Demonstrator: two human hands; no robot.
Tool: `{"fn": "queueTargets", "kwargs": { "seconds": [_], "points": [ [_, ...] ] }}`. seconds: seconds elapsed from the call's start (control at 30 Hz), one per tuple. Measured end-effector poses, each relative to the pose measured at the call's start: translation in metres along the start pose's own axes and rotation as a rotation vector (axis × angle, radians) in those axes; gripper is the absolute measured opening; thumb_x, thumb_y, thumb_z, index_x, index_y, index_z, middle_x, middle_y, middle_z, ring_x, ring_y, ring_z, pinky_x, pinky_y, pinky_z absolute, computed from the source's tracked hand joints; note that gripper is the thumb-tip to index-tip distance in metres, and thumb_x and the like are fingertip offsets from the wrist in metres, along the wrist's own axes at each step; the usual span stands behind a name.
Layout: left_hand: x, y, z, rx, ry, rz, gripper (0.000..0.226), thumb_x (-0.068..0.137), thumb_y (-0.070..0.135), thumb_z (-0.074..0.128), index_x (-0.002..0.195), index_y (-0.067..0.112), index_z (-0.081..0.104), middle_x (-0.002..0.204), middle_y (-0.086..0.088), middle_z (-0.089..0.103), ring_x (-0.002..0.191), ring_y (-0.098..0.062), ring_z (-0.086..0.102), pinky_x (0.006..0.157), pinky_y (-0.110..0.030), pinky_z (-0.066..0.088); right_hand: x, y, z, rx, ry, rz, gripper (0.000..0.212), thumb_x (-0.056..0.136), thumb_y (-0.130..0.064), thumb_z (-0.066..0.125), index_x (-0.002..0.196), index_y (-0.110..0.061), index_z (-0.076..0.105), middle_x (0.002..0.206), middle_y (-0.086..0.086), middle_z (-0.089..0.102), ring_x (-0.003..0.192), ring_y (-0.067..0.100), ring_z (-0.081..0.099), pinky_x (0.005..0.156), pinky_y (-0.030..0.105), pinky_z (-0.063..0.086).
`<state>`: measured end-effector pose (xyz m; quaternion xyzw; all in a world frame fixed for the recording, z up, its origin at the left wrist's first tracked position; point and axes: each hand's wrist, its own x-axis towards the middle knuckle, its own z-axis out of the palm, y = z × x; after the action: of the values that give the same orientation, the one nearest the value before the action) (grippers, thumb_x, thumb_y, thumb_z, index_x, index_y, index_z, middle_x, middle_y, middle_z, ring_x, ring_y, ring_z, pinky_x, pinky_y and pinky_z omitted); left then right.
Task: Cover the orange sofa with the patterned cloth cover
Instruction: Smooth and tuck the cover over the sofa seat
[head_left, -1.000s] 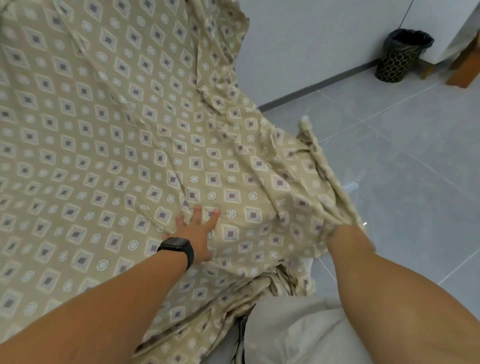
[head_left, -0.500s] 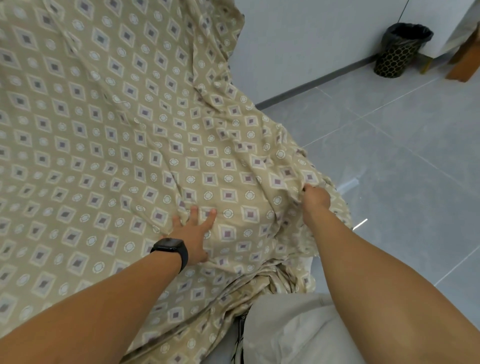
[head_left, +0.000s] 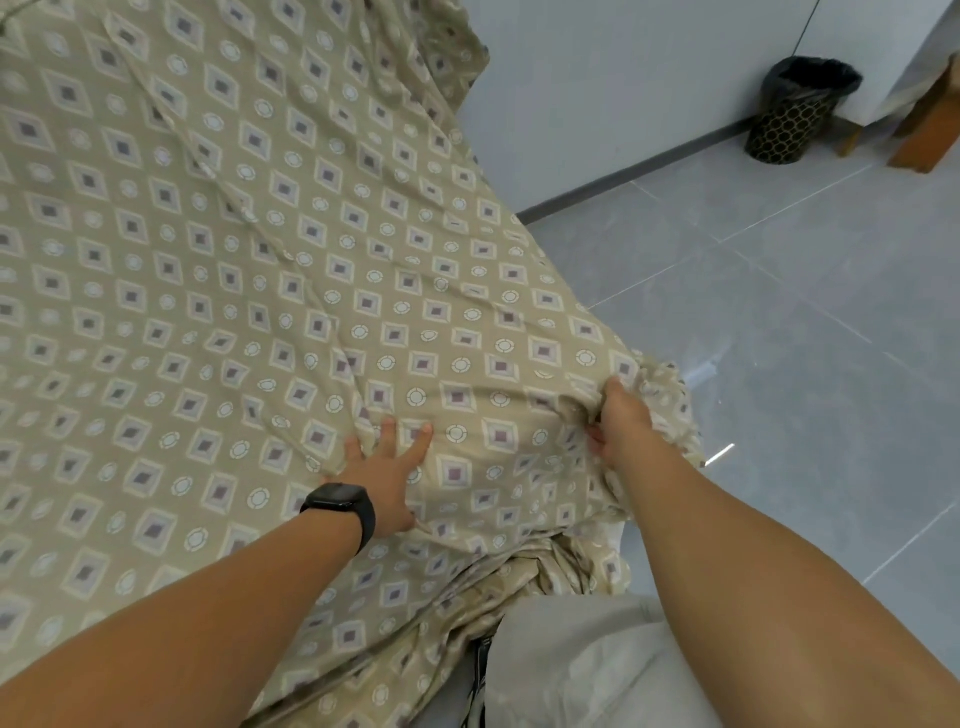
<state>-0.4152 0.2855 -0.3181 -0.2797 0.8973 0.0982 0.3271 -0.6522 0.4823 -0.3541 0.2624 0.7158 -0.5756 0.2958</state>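
Note:
The beige patterned cloth cover (head_left: 234, 270), printed with squares and circles, lies spread over the sofa and hides it completely; no orange shows. My left hand (head_left: 387, 470), with a black watch on its wrist, presses flat on the cloth with fingers spread, near the sofa's front corner. My right hand (head_left: 621, 423) grips a bunched fold of the cover at its right edge, where the fabric drapes down toward the floor. Loose folds of the cover hang below my arms.
Grey tiled floor (head_left: 779, 322) lies to the right of the sofa. A black patterned waste bin (head_left: 795, 111) stands by the white wall (head_left: 597, 78) at the back right, next to a wooden furniture leg (head_left: 922, 132). My pale trousers (head_left: 576, 670) show at the bottom.
My right hand has moved from the hanging right edge up and inward, gathering the cover's corner over the sofa's edge. My left hand stays pressed in the same spot.

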Motion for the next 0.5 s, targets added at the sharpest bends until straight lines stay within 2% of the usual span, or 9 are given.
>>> {"fn": "queueTargets", "kwargs": {
  "seconds": [0.07,0.17,0.27,0.33,0.37,0.43,0.47,0.5],
  "points": [
    [0.0,0.0,0.0,0.003,0.004,0.006,0.118,0.087,0.039,0.074,0.146,0.057,-0.026,0.164,0.005,-0.03,0.149,-0.05,-0.017,0.109,-0.072,0.03,-0.006,-0.003,0.006,-0.026,0.055,-0.073,0.043,0.1,-0.043,0.049,0.126,-0.01,0.06,0.116,0.01,0.066,0.101,0.031,0.064,0.088,0.041,0.056],
    [-0.003,-0.001,-0.001,-0.007,0.019,0.028,0.117,0.088,0.038,0.073,0.147,0.055,-0.026,0.164,0.004,-0.03,0.149,-0.05,-0.016,0.11,-0.066,0.036,-0.015,-0.022,0.007,-0.139,0.333,-0.293,0.041,0.107,-0.031,0.039,0.135,-0.004,0.052,0.134,0.016,0.059,0.118,0.037,0.058,0.096,0.041,0.045],
    [-0.011,-0.003,0.002,-0.069,0.048,0.06,0.113,0.089,0.036,0.069,0.147,0.057,-0.025,0.163,0.008,-0.031,0.15,-0.045,-0.019,0.111,-0.07,0.031,-0.039,-0.036,0.021,-0.145,0.468,-0.464,0.033,0.105,-0.03,0.042,0.13,-0.008,0.047,0.138,0.013,0.047,0.101,0.029,0.055,0.084,0.041,0.042],
    [-0.025,-0.007,0.009,-0.167,0.128,0.103,0.101,0.09,0.035,0.064,0.152,0.055,-0.014,0.165,0.012,-0.024,0.152,-0.038,-0.017,0.114,-0.073,0.017,-0.064,-0.034,0.042,-0.302,0.412,-0.507,0.043,0.098,-0.034,0.053,0.135,-0.016,0.04,0.142,0.01,0.035,0.107,0.03,0.05,0.087,0.044,0.043],
    [-0.032,-0.011,0.015,-0.234,0.189,0.13,0.092,0.093,0.032,0.06,0.156,0.051,-0.005,0.167,0.012,-0.017,0.155,-0.034,-0.008,0.117,-0.07,0.016,-0.078,-0.032,0.053,-0.43,0.358,-0.54,0.048,0.094,-0.035,0.058,0.135,-0.02,0.039,0.143,0.008,0.033,0.115,0.032,0.047,0.092,0.046,0.042],
    [-0.048,-0.025,0.029,-0.421,0.34,0.148,0.073,0.097,0.024,0.053,0.158,0.042,0.016,0.169,0.011,0.003,0.15,-0.025,0.029,0.116,-0.052,0.033,-0.101,-0.022,0.074,-0.73,0.139,-0.679,0.047,0.089,-0.038,0.063,0.131,-0.026,0.046,0.139,0.004,0.037,0.123,0.031,0.043,0.1,0.046,0.037],
    [-0.059,-0.037,0.037,-0.487,0.412,0.134,0.066,0.098,0.022,0.051,0.156,0.039,0.024,0.168,0.011,0.01,0.138,-0.022,0.046,0.108,-0.042,0.043,-0.113,-0.013,0.085,-0.883,-0.028,-0.772,0.044,0.089,-0.039,0.063,0.129,-0.027,0.051,0.136,0.003,0.043,0.123,0.03,0.045,0.101,0.045,0.039],
    [-0.066,-0.047,0.045,-0.499,0.462,0.111,0.061,0.099,0.022,0.05,0.154,0.036,0.029,0.167,0.012,0.016,0.127,-0.021,0.055,0.1,-0.038,0.048,-0.121,-0.001,0.092,-1.018,-0.188,-0.839,0.043,0.089,-0.039,0.063,0.129,-0.027,0.053,0.134,0.003,0.047,0.123,0.03,0.047,0.101,0.045,0.042]
  ]
}}
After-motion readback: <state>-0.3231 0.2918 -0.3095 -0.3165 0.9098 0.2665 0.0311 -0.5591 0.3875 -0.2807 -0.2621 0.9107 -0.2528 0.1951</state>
